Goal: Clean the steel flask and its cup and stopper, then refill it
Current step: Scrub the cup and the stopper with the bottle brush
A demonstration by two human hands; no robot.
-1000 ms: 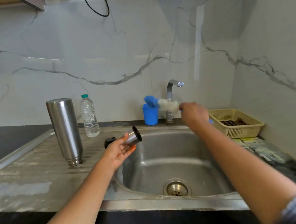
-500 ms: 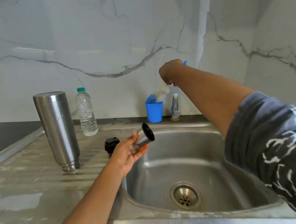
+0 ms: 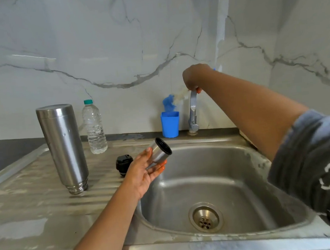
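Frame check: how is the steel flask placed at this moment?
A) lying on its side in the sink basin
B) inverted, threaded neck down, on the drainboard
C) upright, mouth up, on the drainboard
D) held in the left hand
B: the steel flask stands on the drainboard with its threaded neck at the bottom and its closed base on top.

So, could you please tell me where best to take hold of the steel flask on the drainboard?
Probably round its smooth mid-body, from the near side: the flask stands upside down on its narrow threaded neck, and the water bottle crowds its far side.
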